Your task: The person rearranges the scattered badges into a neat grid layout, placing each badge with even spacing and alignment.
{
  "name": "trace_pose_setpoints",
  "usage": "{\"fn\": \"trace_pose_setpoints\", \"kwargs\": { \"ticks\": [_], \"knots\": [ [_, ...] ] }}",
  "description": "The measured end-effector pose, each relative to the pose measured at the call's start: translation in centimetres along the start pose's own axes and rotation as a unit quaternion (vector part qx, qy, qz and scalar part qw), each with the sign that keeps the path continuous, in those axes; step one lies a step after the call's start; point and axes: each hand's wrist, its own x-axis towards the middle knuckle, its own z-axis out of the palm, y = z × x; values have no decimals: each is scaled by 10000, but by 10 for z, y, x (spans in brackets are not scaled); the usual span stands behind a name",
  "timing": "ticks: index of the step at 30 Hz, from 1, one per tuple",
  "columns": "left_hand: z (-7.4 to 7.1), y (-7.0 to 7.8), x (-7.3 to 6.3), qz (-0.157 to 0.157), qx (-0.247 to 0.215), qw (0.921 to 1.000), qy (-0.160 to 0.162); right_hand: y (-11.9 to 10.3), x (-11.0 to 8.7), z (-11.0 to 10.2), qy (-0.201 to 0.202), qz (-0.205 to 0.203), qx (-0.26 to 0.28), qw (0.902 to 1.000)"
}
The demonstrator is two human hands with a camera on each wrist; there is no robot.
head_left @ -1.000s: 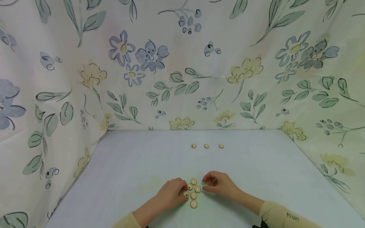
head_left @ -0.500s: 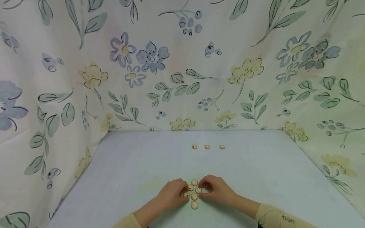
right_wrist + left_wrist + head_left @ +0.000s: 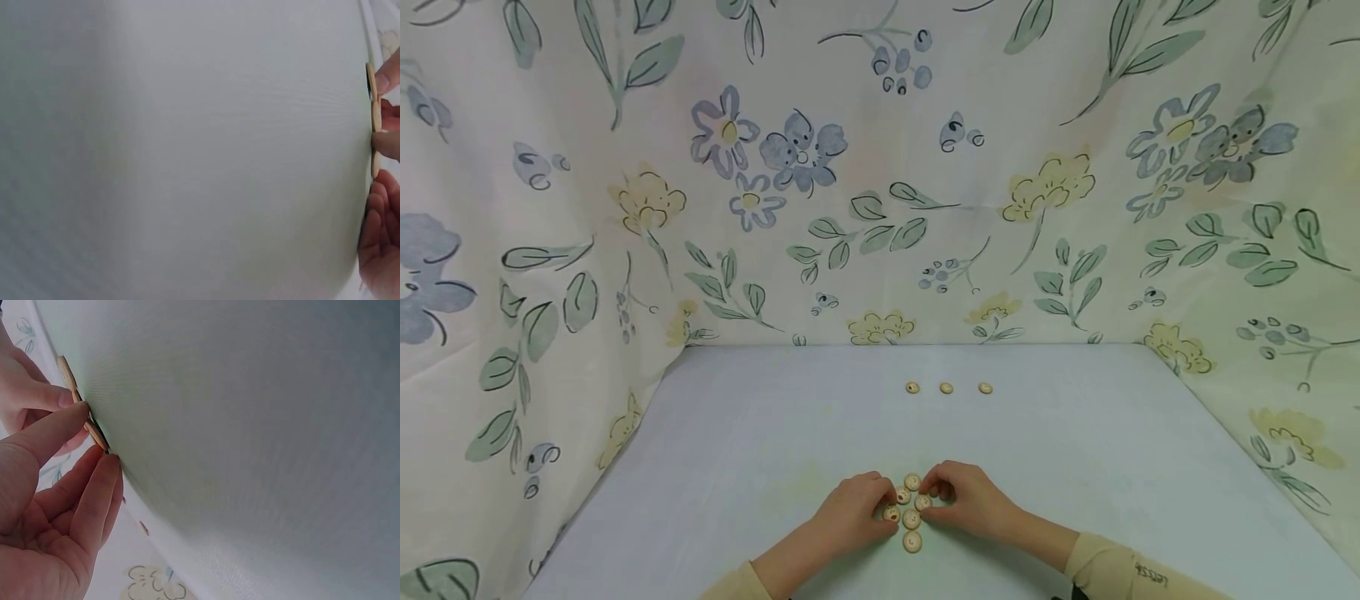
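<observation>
Over the last second the right hand (image 3: pixel 968 504) has come in from beside the cluster to the right disc (image 3: pixel 922 502), while the left hand (image 3: pixel 853 512) has stayed at the left disc (image 3: pixel 891 515). From where I stand, both grips are narrow, thumb and fingertips only a disc's width apart. The left grip pinches the left disc by its edges; the right grip does the same with the right disc. Whether the left fingers also touch the upper-left disc (image 3: pixel 902 496), I can't tell.

I count nine pale round discs on the white desk (image 3: pixel 737 433). Six make up the near cluster: those three, plus the top disc (image 3: pixel 912 482), the centre disc (image 3: pixel 912 520) and the bottom disc (image 3: pixel 912 542). Well apart, toward the far edge, a row of three discs (image 3: pixel 946 388) lies spaced out before the floral cloth (image 3: pixel 880 258).
</observation>
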Motion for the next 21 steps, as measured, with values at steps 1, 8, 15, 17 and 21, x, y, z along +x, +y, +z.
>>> {"fn": "trace_pose_setpoints", "kwargs": {
  "ticks": [1,8,15,17,21],
  "knots": [
    [0,0,0,3,-4,10000,5,0,0,0,-16,-4,15,10000],
    [-1,0,0,-19,-15,10000,-2,-3,2,-2,-80,104,39,9999],
    [-2,-1,0,-36,-30,10000,-5,-4,4,-6,-141,299,114,9994],
    [-2,-1,0,-41,-30,10000,-8,-4,4,-7,-167,353,122,9992],
    [-2,-1,-1,-11,-15,10000,9,-1,8,-8,-186,449,91,9988]
  ]
}}
